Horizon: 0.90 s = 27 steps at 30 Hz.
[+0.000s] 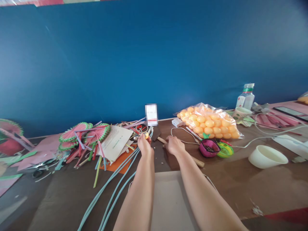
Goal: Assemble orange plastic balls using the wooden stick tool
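Observation:
My left hand [145,146] reaches to the back of the table, fingers closed on a small shiny gold round piece [146,135]. A silvery round piece [136,137] shows just left of those fingers. My right hand [175,146] is closed around a wooden stick [197,162], which lies slanted under the palm and forearm. One end of the stick pokes out left of the fingers. Between the hands, tiny bits lie on the dark tabletop [159,162]. Below my forearms is a pale flat board [169,195].
Blue-green cables [115,179] run beneath my left arm. Pink-green paper fans [75,134] and a printed sheet [116,141] lie left. Right are a bag of orange balls [209,122], a purple container [209,149], a white cup [267,158] and a bottle [245,98]. A blue wall [154,57] stands behind.

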{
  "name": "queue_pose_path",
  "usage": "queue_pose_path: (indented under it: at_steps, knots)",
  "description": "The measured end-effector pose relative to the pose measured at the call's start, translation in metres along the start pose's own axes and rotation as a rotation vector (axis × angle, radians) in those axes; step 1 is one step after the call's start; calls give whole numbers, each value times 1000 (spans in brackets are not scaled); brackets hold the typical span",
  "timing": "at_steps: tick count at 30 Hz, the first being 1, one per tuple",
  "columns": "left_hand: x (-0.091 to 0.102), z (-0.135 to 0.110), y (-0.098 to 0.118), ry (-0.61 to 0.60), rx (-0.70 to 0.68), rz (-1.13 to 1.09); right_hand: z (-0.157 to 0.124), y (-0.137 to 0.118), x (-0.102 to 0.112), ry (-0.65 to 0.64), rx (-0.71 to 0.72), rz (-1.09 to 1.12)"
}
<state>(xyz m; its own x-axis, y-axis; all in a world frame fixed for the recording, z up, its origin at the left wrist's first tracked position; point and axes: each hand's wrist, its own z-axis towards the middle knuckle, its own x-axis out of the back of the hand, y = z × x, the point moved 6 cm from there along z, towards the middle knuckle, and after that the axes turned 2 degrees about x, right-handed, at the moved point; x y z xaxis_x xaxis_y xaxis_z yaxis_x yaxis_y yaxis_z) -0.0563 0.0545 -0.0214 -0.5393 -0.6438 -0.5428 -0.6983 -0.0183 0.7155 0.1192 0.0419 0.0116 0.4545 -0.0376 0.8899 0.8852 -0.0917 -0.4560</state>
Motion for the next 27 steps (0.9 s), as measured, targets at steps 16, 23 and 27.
queue_pose_path:
  at_steps: [16,23,27]
  knots:
    - [-2,-1,-8,-9,101,-47,-12,-29,29,453,291,206]
    - [-3,0,-9,-32,86,-27,-21,-42,28,458,415,241]
    - [-4,1,-10,-49,78,-31,-22,-44,28,473,418,214]
